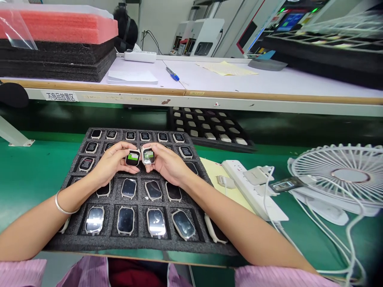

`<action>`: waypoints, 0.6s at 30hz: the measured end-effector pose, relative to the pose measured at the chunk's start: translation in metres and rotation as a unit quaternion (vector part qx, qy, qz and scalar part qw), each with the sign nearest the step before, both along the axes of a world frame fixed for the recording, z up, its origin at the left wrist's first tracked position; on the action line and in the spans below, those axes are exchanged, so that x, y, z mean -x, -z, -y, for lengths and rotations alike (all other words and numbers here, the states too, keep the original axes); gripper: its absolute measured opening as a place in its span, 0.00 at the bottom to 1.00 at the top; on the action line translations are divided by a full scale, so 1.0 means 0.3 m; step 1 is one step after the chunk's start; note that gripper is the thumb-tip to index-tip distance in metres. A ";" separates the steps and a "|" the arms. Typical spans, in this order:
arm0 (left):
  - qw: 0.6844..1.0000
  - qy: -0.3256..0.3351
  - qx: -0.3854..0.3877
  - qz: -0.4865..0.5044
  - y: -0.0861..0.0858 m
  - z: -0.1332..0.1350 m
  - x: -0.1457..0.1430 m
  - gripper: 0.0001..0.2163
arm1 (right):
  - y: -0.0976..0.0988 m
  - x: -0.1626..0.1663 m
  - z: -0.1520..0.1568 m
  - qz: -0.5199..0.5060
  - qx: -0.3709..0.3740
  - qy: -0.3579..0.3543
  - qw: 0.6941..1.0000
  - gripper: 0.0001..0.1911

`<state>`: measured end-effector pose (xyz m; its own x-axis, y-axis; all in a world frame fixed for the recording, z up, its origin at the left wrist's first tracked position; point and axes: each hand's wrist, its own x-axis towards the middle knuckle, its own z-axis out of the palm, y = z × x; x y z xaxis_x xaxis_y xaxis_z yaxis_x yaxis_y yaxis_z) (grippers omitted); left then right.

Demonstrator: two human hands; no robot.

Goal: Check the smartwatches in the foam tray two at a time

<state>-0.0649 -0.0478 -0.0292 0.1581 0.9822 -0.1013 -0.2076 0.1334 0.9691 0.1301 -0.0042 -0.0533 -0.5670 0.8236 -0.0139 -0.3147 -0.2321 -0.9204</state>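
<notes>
**So — bare left hand (115, 159) and right hand (167, 163) pinch above a charcoal pitted-foam tray (119, 244)**

The left hand's fingers and thumb press on a square, metal-rimmed smartwatch body (133, 158), its glossy black screen showing a green patch. The right pinches a matching silver-rimmed watch body (149, 156), the two just beside each other over the tray's rectangular pockets, where rows of strapless glass-faced watches (125, 220) sit. Forearms angle inward, palms turned toward each other — a thin silver bangle (64, 203) circles the left wrist.
</notes>
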 end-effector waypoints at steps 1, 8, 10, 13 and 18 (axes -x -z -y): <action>1.000 0.002 0.002 0.004 -0.001 0.001 0.001 0.10 | 0.000 -0.001 0.000 0.002 -0.002 -0.001 1.000 0.22; 1.000 0.012 0.000 0.001 -0.002 0.006 0.005 0.14 | 0.014 -0.007 0.001 0.012 -0.028 -0.006 1.000 0.22; 1.000 0.015 -0.001 0.000 -0.002 0.008 0.005 0.14 | 0.017 -0.006 0.001 0.014 -0.033 -0.003 0.999 0.22; 1.000 0.014 -0.002 -0.001 -0.003 0.010 0.004 0.14 | 0.015 -0.004 0.003 0.012 -0.038 -0.004 0.999 0.22; 1.000 0.004 -0.006 -0.002 -0.001 0.009 0.003 0.13 | 0.000 -0.005 0.009 0.016 -0.049 -0.012 0.999 0.22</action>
